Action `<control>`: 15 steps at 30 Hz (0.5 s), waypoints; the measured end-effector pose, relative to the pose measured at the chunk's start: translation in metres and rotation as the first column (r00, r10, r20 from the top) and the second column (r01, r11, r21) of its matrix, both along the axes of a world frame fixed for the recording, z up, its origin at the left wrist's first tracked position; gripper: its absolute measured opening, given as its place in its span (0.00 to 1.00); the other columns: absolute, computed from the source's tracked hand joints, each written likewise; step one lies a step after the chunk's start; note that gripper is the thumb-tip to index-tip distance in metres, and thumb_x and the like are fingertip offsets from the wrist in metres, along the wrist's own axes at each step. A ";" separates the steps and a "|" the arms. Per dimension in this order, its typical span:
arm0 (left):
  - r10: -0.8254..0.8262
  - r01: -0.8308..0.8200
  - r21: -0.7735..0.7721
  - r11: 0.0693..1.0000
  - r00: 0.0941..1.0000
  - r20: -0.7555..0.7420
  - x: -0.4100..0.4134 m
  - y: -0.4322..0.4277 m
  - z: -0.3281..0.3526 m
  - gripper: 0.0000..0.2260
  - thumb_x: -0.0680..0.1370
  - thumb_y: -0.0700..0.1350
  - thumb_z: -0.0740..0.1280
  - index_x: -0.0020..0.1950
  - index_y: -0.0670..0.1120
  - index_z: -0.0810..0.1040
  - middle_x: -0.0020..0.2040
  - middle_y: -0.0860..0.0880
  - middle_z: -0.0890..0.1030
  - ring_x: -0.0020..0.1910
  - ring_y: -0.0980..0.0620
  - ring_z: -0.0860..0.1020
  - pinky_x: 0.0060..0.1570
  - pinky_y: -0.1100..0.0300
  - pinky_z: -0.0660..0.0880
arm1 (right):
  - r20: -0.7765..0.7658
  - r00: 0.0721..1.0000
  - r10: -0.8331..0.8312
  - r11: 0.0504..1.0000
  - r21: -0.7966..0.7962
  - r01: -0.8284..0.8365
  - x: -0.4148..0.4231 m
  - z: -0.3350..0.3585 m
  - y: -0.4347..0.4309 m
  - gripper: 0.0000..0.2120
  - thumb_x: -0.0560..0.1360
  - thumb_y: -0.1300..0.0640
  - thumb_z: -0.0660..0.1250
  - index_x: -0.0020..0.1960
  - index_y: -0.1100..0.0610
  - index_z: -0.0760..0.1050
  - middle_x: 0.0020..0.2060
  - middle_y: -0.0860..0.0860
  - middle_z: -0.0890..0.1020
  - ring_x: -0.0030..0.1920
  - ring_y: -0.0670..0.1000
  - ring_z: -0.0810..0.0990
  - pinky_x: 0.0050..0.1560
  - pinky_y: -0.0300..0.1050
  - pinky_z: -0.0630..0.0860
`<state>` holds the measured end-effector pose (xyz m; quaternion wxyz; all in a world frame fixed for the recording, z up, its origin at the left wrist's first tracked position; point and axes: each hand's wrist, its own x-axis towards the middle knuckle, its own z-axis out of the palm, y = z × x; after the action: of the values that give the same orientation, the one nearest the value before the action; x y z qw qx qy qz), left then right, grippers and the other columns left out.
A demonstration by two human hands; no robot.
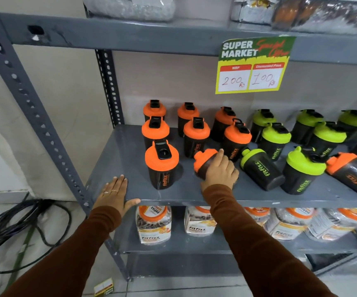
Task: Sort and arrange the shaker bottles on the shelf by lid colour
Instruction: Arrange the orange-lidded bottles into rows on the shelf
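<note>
Black shaker bottles stand on a grey metal shelf (117,163). Several orange-lidded ones are grouped upright at the left, the nearest (161,165) at the front. My right hand (220,170) is shut on a tilted orange-lidded bottle (204,160), its lid pointing left. Beside it on the right a green-lidded bottle (261,168) lies on its side. Several green-lidded bottles stand further right, one (303,170) near the front. Another orange-lidded bottle (353,172) lies on its side at the far right. My left hand (114,194) rests flat on the shelf's front left corner, holding nothing.
A price sign (253,65) hangs from the upper shelf. Jars with orange lids (154,224) fill the shelf below. A perforated upright post (34,116) runs down the left. Black cables (19,224) lie on the floor at the left.
</note>
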<state>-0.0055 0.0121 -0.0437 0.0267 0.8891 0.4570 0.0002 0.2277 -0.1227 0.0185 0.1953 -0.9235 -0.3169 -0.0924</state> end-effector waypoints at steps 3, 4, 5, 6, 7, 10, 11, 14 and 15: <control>0.017 -0.016 0.012 1.000 1.000 -0.011 0.000 -0.002 0.001 0.35 0.75 0.63 0.52 0.72 0.43 0.46 0.76 0.45 0.51 0.74 0.46 0.49 0.72 0.53 0.47 | -0.181 0.976 0.124 0.936 0.348 -0.054 -0.004 -0.001 -0.002 0.49 0.61 0.62 0.75 0.72 0.63 0.48 0.68 0.63 0.63 0.67 0.64 0.61 0.67 0.58 0.58; 0.027 -0.027 0.010 1.000 1.000 -0.012 0.001 -0.003 0.001 0.35 0.75 0.62 0.52 0.72 0.43 0.46 0.76 0.44 0.51 0.74 0.46 0.49 0.72 0.53 0.47 | -0.243 0.956 0.162 0.894 0.446 -0.039 -0.007 -0.001 -0.004 0.49 0.61 0.63 0.76 0.72 0.64 0.49 0.68 0.64 0.62 0.68 0.64 0.60 0.68 0.57 0.58; 0.040 -0.040 0.006 0.999 0.999 -0.001 0.001 -0.006 0.001 0.34 0.75 0.62 0.52 0.72 0.42 0.47 0.76 0.44 0.51 0.74 0.46 0.50 0.72 0.52 0.48 | -0.304 0.929 0.209 0.841 0.540 -0.013 -0.009 -0.001 -0.005 0.50 0.60 0.64 0.77 0.72 0.64 0.49 0.68 0.65 0.61 0.68 0.64 0.60 0.69 0.55 0.58; 0.056 -0.056 0.003 0.998 0.998 0.018 0.002 -0.010 0.001 0.33 0.76 0.60 0.52 0.72 0.42 0.48 0.76 0.44 0.52 0.74 0.46 0.50 0.72 0.52 0.48 | -0.361 0.899 0.249 0.793 0.608 0.025 -0.011 -0.003 -0.007 0.50 0.60 0.64 0.78 0.72 0.63 0.50 0.68 0.64 0.60 0.68 0.63 0.60 0.69 0.52 0.58; 0.075 -0.075 0.006 0.997 0.996 0.040 0.004 -0.017 0.000 0.32 0.76 0.59 0.53 0.72 0.41 0.49 0.75 0.43 0.53 0.74 0.45 0.51 0.73 0.52 0.48 | -0.409 0.871 0.273 0.761 0.645 0.065 -0.011 -0.006 -0.008 0.51 0.59 0.64 0.79 0.72 0.63 0.51 0.68 0.64 0.61 0.69 0.62 0.61 0.70 0.51 0.58; 0.144 -0.158 0.066 0.985 0.973 0.180 0.009 -0.050 -0.006 0.28 0.78 0.56 0.53 0.70 0.38 0.56 0.73 0.39 0.60 0.72 0.41 0.56 0.72 0.47 0.53 | -0.476 0.834 0.278 0.763 0.638 0.109 -0.010 -0.011 -0.012 0.51 0.57 0.64 0.80 0.71 0.62 0.53 0.66 0.62 0.62 0.67 0.60 0.64 0.68 0.48 0.61; 0.154 -0.174 0.067 0.982 0.960 0.234 0.012 -0.064 -0.009 0.29 0.78 0.57 0.51 0.69 0.36 0.59 0.71 0.36 0.63 0.71 0.38 0.59 0.71 0.45 0.55 | -0.485 0.826 0.287 0.779 0.620 0.094 -0.008 -0.013 -0.014 0.51 0.58 0.64 0.79 0.71 0.62 0.52 0.66 0.62 0.62 0.68 0.60 0.63 0.68 0.46 0.60; 0.100 -0.113 0.033 0.993 0.958 0.268 0.026 -0.103 -0.015 0.37 0.76 0.60 0.37 0.64 0.32 0.66 0.65 0.32 0.69 0.65 0.33 0.67 0.63 0.42 0.62 | -0.453 0.824 0.341 0.832 0.553 -0.041 0.003 -0.017 -0.026 0.50 0.60 0.66 0.75 0.72 0.63 0.48 0.69 0.63 0.58 0.71 0.60 0.57 0.69 0.43 0.53; 0.063 -0.074 0.039 0.996 0.967 0.246 0.034 -0.114 -0.016 0.37 0.76 0.59 0.35 0.64 0.32 0.67 0.65 0.32 0.70 0.64 0.33 0.68 0.62 0.42 0.64 | -0.416 0.839 0.349 0.850 0.518 -0.097 0.011 -0.015 -0.032 0.49 0.61 0.65 0.74 0.72 0.64 0.48 0.70 0.63 0.57 0.72 0.60 0.55 0.70 0.44 0.51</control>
<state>0.0285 -0.1016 -0.0593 0.0615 0.8663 0.4806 0.1215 0.2384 -0.1550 0.0033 0.5006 -0.7935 -0.3322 0.0967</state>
